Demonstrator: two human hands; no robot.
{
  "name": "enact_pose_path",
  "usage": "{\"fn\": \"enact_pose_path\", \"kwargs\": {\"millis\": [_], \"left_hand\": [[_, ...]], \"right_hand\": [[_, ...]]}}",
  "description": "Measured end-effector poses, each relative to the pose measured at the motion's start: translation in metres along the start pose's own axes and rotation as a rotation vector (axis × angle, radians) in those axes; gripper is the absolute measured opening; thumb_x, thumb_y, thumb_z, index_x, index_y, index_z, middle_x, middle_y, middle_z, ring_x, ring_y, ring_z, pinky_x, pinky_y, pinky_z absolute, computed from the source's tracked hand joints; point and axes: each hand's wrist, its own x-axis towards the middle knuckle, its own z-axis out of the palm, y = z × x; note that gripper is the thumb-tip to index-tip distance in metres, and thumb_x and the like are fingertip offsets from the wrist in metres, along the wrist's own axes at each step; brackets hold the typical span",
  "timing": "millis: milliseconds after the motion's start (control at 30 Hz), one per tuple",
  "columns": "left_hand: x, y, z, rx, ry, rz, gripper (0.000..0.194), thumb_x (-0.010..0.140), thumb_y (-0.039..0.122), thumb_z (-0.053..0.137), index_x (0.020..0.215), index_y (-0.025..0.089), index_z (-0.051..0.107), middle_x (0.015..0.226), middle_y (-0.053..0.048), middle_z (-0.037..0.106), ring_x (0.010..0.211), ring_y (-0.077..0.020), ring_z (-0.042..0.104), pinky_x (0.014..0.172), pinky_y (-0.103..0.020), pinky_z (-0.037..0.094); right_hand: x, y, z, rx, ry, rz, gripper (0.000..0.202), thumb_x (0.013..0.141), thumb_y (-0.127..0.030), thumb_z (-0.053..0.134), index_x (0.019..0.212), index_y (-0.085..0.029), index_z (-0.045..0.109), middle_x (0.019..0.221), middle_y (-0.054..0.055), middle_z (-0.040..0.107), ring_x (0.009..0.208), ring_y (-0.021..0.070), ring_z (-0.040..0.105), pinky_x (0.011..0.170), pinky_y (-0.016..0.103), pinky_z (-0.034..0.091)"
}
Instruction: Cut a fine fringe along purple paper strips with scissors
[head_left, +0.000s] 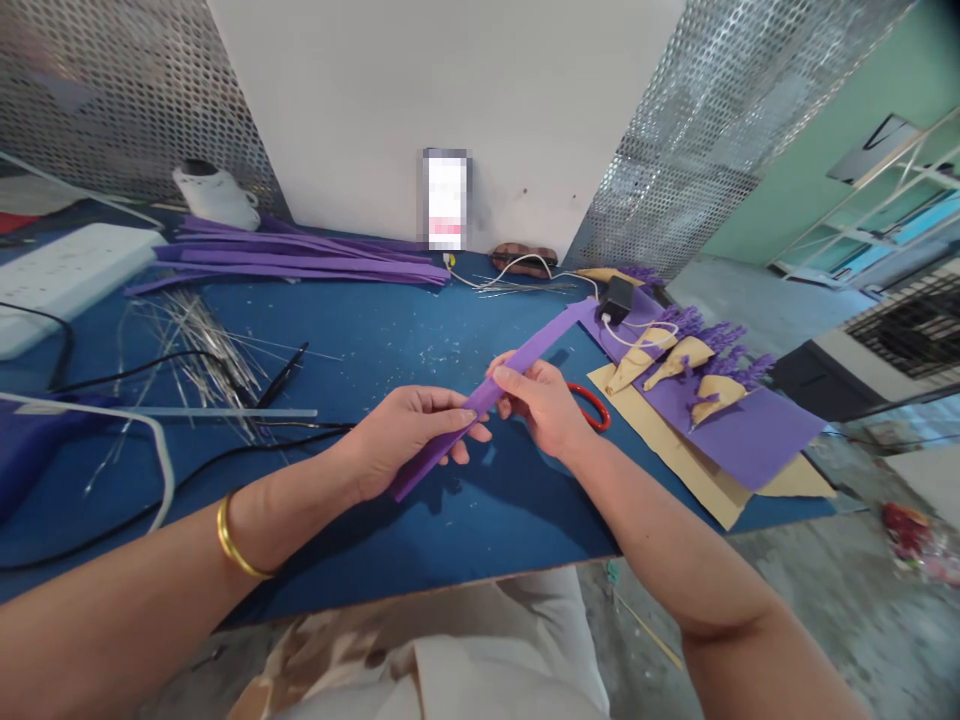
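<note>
A long purple paper strip [534,345] runs diagonally across the middle of the view, over the blue tabletop. My left hand [420,430] pinches its lower part between thumb and fingers. Close beside it, my right hand [536,395] grips the strip's middle, thumb on top. The strip's near end hangs below my left hand, and its far end points toward a black charger block. Red-handled scissors [592,408] lie just beyond my right hand, partly hidden by it.
More purple strips [300,255] lie at the back left, near thin wires [202,340] and a white power strip [67,275]. A phone [447,200] leans against the white board. At right, small wrapped purple flower bunches [679,360] rest on purple sheets [750,430]. Cables cross the left side.
</note>
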Motion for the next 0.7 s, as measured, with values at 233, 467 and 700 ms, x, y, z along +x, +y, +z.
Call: {"fn": "enact_pose_path", "kwargs": {"millis": [233, 467, 700], "left_hand": [[0.002, 0.007, -0.007, 0.177, 0.062, 0.038, 0.017, 0.074, 0.036, 0.074, 0.071, 0.02, 0.078, 0.075, -0.006, 0.077, 0.05, -0.0109, 0.057, 0.044, -0.021, 0.035], [0.007, 0.01, -0.016, 0.074, 0.252, 0.11, 0.021, 0.069, 0.038, 0.078, 0.068, 0.018, 0.076, 0.07, -0.006, 0.076, 0.047, -0.0098, 0.052, 0.044, -0.022, 0.035], [0.006, 0.007, -0.016, -0.012, 0.401, 0.165, 0.031, 0.067, 0.046, 0.082, 0.069, 0.016, 0.074, 0.073, -0.007, 0.077, 0.046, -0.0087, 0.05, 0.044, -0.022, 0.035]], "right_hand": [[0.006, -0.001, -0.006, -0.034, 0.133, -0.09, 0.015, 0.071, -0.032, 0.08, 0.068, -0.019, 0.073, 0.055, -0.004, 0.059, 0.046, 0.0086, 0.048, 0.046, 0.024, 0.038], [0.011, -0.009, -0.014, 0.029, 0.327, -0.183, 0.026, 0.068, -0.042, 0.081, 0.064, -0.019, 0.069, 0.054, -0.005, 0.055, 0.044, 0.0081, 0.045, 0.045, 0.025, 0.035], [0.009, -0.008, -0.009, 0.041, 0.357, -0.19, 0.031, 0.072, -0.049, 0.078, 0.072, -0.018, 0.074, 0.056, -0.004, 0.057, 0.045, 0.0081, 0.045, 0.045, 0.025, 0.036]]}}
